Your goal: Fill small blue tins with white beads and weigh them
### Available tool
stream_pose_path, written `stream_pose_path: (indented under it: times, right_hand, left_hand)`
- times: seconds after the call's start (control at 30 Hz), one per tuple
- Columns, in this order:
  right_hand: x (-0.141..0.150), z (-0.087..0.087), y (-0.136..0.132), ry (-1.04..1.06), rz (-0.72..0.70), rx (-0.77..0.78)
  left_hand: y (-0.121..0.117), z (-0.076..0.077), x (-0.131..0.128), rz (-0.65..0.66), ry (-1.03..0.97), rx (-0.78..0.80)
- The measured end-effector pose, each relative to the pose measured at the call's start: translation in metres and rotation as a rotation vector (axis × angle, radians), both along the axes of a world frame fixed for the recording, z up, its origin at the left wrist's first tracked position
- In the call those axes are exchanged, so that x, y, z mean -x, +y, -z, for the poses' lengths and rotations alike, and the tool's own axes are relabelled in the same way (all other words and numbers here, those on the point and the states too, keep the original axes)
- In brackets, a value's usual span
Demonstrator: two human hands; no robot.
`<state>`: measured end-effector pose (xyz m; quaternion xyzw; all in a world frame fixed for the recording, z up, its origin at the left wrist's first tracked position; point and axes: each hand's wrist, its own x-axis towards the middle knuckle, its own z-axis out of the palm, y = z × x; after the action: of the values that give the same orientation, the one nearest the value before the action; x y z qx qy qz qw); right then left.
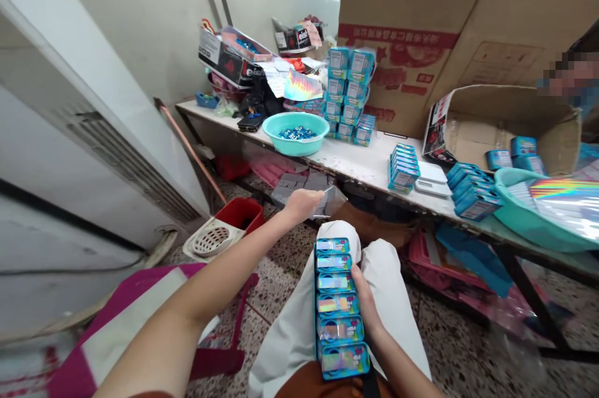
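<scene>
A row of blue boxes [337, 303] lies lengthwise on the lap, over the white trousers [397, 292], its printed ends facing up; the legs seem to serve as a rest that keeps it close to the body. The right hand [368, 305] lies against the row's right side, probably so it does not slide or spread, though its far fingers are hidden and I cannot tell how firmly they close. The left hand [303, 204] reaches out beyond the row, its fingertips pinching a clear plastic piece [331, 201] by one end, which leaves the rest hanging free and well off the boxes. Beyond the knees runs a long white surface [349, 160]. Near its front edge, to the left, a teal bowl [296, 145] keeps small shiny blue pieces [298, 133] together, its wide mouth making them easy to reach. The tall stack [337, 87] stands at the back against the big cardboard sheet [397, 30], likely out of the way and propped from behind. Farther right, a shorter row [403, 168] sits beside the white scale [433, 181], with another group of boxes [475, 195] on the scale's other side, before an open carton [486, 112].
</scene>
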<state>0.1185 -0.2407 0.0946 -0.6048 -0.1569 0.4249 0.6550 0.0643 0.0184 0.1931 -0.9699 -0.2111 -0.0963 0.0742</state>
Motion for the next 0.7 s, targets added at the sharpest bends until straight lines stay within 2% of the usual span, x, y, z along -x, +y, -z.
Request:
stream_pose_path:
  times: [0.1, 0.17, 0.3, 0.33, 0.43, 0.5, 0.57, 0.63, 0.7]
  right_hand:
    - [-0.028, -0.001, 0.002, -0.172, -0.073, 0.016]
    - [-0.053, -0.01, 0.008, -0.393, -0.059, 0.003]
    - [-0.092, -0.05, 0.033, -1.038, 0.09, -0.084]
    - [-0.096, -0.061, 0.043, -1.194, 0.075, -0.113]
    - [-0.104, -0.09, 0.072, -1.577, -0.104, -0.148]
    - [-0.11, -0.103, 0.09, -1.709, -0.156, -0.096]
    - [-0.119, -0.11, 0.1, -1.739, -0.104, -0.052]
    - [-0.127, -0.115, 0.102, -1.745, -0.087, -0.113]
    - [-0.13, -0.118, 0.098, -1.801, -0.181, -0.246]
  left_hand:
    - [-0.005, 0.002, -0.014, 0.117, 0.002, 0.013]
    - [-0.009, 0.001, -0.018, 0.182, 0.004, 0.021]
    - [-0.019, -0.003, -0.023, 0.209, -0.034, 0.052]
    - [-0.022, -0.005, -0.025, 0.205, -0.054, 0.062]
    - [-0.031, -0.009, -0.029, 0.238, -0.105, 0.064]
    - [-0.036, -0.013, -0.03, 0.274, -0.117, 0.036]
    - [-0.039, -0.018, -0.029, 0.281, -0.116, 0.016]
    - [-0.039, -0.022, -0.025, 0.243, -0.116, 0.017]
    - [-0.036, -0.025, -0.022, 0.195, -0.113, 0.034]
